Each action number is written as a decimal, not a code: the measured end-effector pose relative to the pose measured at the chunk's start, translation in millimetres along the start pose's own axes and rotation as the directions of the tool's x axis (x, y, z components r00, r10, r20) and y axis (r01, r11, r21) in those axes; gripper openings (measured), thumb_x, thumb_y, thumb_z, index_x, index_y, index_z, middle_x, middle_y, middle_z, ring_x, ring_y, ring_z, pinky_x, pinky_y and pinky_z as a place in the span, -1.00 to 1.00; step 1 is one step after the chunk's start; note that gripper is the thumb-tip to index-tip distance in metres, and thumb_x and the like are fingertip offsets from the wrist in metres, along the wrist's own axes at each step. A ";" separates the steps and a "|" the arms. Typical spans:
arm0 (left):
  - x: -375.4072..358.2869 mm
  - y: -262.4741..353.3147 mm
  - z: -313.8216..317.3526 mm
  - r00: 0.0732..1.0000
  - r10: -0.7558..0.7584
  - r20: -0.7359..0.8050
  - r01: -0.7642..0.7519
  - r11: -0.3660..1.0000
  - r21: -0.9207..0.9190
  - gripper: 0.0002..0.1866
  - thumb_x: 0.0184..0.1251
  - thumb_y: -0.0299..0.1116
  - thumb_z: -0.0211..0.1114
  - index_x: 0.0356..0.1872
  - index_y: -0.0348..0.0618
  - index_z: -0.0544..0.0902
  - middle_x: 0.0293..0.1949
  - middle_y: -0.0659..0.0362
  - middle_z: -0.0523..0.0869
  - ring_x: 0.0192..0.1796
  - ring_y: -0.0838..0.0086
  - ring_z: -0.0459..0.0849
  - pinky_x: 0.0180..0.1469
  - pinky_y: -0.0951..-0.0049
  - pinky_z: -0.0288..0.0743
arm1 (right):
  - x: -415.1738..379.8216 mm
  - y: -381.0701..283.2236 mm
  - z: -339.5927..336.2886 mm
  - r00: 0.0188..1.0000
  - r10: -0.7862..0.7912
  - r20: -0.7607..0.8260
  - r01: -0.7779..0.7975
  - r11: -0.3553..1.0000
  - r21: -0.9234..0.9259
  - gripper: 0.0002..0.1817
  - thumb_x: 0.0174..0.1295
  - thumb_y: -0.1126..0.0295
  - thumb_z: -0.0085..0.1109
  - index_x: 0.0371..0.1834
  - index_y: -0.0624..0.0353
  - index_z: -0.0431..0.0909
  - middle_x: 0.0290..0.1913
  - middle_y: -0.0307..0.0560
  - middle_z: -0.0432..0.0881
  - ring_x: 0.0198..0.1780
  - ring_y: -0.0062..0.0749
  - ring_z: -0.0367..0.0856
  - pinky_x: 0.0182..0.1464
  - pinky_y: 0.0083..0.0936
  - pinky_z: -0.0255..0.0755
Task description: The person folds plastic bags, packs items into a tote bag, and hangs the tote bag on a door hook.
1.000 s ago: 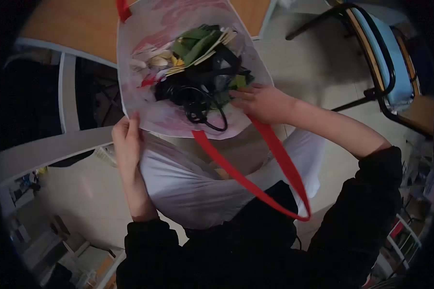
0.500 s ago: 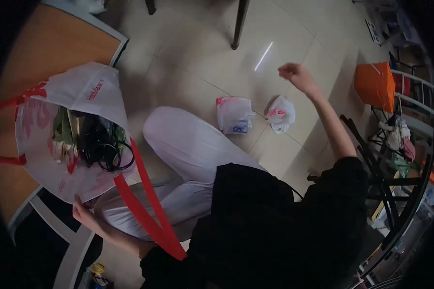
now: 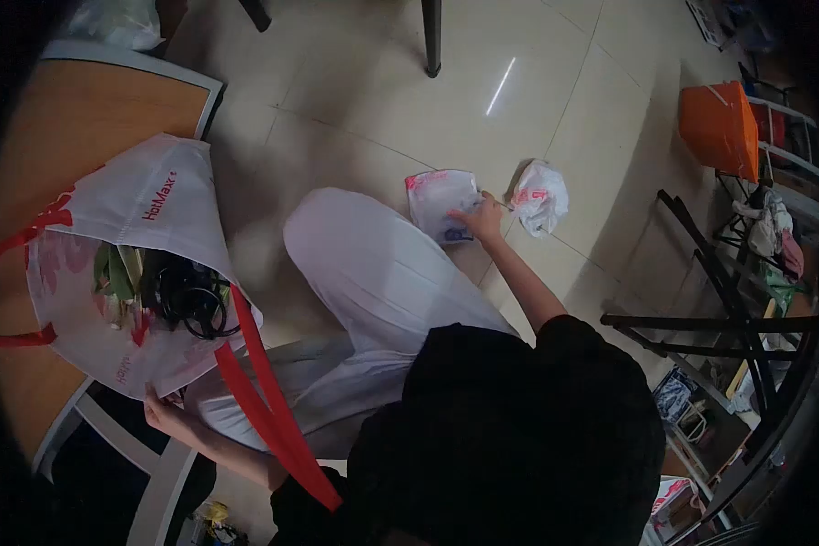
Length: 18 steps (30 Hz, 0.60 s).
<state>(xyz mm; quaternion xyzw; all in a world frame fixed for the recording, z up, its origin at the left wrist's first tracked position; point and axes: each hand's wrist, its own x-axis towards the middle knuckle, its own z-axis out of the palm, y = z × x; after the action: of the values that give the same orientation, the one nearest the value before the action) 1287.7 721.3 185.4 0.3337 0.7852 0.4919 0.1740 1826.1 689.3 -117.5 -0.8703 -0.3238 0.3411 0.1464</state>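
Now my right hand [image 3: 484, 221] is at the edge of a flat plastic bag [image 3: 432, 196] on the floor [image 3: 364, 100]. The thumb is spread, but I can't tell if the fingers are closed on it. My left hand [image 3: 164, 417] pinches the rim of the big bag [image 3: 182, 205]. The flat bag looks light, soft and maybe slippery, so a good handful beats one thin corner.

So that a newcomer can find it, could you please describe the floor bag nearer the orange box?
From the orange box at the right, look left across the tiled floor. The white bag nearer the box is bunched and roundish, with red print. Its flatter neighbour also shows blue print, and the right hand is at its edge.
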 end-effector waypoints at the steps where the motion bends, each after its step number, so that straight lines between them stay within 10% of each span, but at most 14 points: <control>1: -1.8 1.3 2.4 1.000 0.009 -0.005 -0.009 1.000 0.001 -0.73 0.19 -0.30 0.18 -0.66 -0.13 0.42 -0.76 0.33 0.31 -0.71 0.70 0.21 -0.64 0.64 0.03 | -3.1 -17.2 -6.6 0.995 0.096 0.001 -0.096 0.995 -0.032 0.10 -0.49 -0.03 0.51 0.17 0.26 0.15 0.11 0.17 0.29 0.15 0.03 0.28 0.13 -0.20 0.22; 3: -7.4 4.9 3.8 1.000 0.010 -0.002 -0.010 1.000 -0.024 -0.73 0.19 -0.30 0.18 -0.66 -0.13 0.42 -0.76 0.33 0.31 -0.71 0.70 0.22 -0.64 0.64 0.04 | -6.0 -32.6 -6.7 0.983 0.184 -0.008 -0.184 0.981 -0.063 0.16 -0.54 -0.04 0.52 0.19 0.24 0.08 0.16 0.18 0.22 0.20 0.04 0.20 0.17 -0.15 0.16; 11: -9.3 9.4 12.7 1.000 0.017 0.004 -0.017 0.998 -0.064 -0.70 0.21 -0.25 0.16 -0.68 -0.10 0.40 -0.76 0.35 0.31 -0.70 0.72 0.20 -0.64 0.67 0.02 | 10.9 -38.3 12.0 0.958 -0.266 -0.110 0.219 0.920 -0.324 0.11 -0.60 0.10 0.54 0.15 0.20 0.13 0.06 0.08 0.31 0.18 -0.01 0.20 0.13 -0.08 0.13; 18: -18.0 15.8 9.8 0.982 -0.183 -0.035 0.174 0.969 -0.178 -0.75 0.18 -0.27 0.19 -0.63 -0.10 0.44 -0.73 0.37 0.35 -0.70 0.71 0.27 -0.67 0.68 0.11 | 57.7 8.8 51.5 0.975 -0.174 -0.141 0.091 0.884 -0.458 -0.62 -0.16 0.25 0.18 -0.31 0.30 0.45 -0.26 0.12 0.55 -0.17 0.09 0.53 -0.14 -0.08 0.37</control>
<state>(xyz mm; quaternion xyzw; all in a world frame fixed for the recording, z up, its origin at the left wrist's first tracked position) 1312.0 719.9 193.9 0.2324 0.7703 0.5492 0.2258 1826.9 722.8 -187.8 -0.8833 -0.4381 0.1671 -0.0069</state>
